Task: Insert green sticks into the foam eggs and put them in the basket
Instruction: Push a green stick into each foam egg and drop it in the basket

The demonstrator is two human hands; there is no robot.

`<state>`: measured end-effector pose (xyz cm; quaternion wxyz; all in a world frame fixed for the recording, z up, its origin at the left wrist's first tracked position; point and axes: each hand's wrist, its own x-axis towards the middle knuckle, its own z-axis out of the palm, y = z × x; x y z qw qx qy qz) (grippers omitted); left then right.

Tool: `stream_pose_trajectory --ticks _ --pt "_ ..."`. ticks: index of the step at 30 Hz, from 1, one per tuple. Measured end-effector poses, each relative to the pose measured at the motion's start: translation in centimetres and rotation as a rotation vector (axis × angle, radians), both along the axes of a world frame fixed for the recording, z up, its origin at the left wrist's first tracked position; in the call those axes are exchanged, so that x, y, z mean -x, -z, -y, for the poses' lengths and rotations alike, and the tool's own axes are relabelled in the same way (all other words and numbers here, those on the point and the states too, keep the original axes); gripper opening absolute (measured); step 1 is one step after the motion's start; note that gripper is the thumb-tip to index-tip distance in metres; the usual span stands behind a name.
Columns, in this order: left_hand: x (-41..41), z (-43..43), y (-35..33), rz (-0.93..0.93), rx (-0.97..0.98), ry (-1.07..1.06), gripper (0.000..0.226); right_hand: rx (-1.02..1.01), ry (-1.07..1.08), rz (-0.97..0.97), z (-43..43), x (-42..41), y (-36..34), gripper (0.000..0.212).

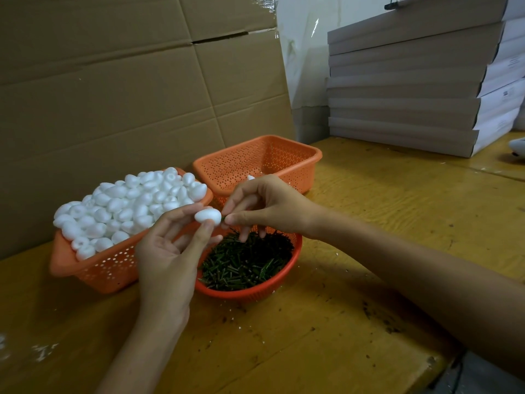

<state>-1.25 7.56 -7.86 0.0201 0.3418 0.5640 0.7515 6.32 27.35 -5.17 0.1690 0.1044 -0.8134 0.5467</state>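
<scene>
My left hand (167,251) pinches one white foam egg (207,216) between thumb and fingertips, above the round red bowl. My right hand (261,207) pinches a short green stick (224,218) whose tip touches the egg's right end. Below both hands, the round red bowl (284,280) holds a heap of green sticks (247,260). To the left, an orange basket (108,268) is piled with white foam eggs (127,206). Behind it stands a second orange basket (261,160); one white egg (250,177) shows inside, partly hidden by my right hand.
Everything sits on a yellow wooden table (369,251) with white foam crumbs and dark specks. A large cardboard sheet (127,95) stands behind the baskets. A stack of flat grey boxes (426,81) fills the back right. A white object (518,147) lies at the right edge.
</scene>
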Motion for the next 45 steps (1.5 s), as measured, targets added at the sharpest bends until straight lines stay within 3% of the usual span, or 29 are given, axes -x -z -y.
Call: stream_pose_trajectory --ticks 10,16,24,45 --pt "0.00 0.10 -0.22 0.070 -0.039 0.013 0.022 0.005 -0.031 0.005 0.24 -0.02 0.02 0.009" --pt "-0.07 0.18 -0.47 0.119 -0.041 0.023 0.026 0.014 -0.045 0.030 0.51 -0.22 -0.34 0.018" --pt "-0.04 0.17 -0.42 0.085 -0.002 0.034 0.025 -0.028 -0.041 0.022 0.63 -0.41 -0.40 0.012" --pt "-0.09 -0.02 -0.24 0.028 0.023 0.001 0.032 -0.154 -0.081 0.044 0.55 -0.06 0.08 0.028"
